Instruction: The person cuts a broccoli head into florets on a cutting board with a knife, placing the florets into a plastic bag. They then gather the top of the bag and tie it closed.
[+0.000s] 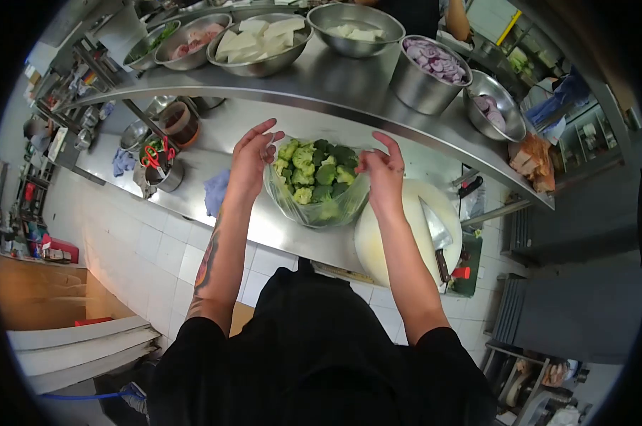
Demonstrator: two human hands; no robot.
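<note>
A clear plastic bag (pixel 292 211) full of broccoli florets (pixel 304 160) sits on the steel counter in front of me, its mouth spread wide. At the left side of that mouth, my left hand (pixel 253 155) has its lower fingers curled on the bag's edge and its index finger stretched out. Opposite it, my right hand (pixel 383 170) grips the right edge, also with one finger extended. Beside my right forearm lies a round white cutting board (pixel 381 238) with a kitchen knife (pixel 437 231) on it. A blue cloth (pixel 216 192) rests near my left wrist.
Above the counter runs a steel shelf (pixel 335 92) with bowls of white chunks (pixel 260 42), meat (pixel 193 41) and greens, plus a pot of sliced red onion (pixel 433 62). Red-handled scissors (pixel 154 155) stand in a container at left. Another person (pixel 456 18) is beyond the shelf.
</note>
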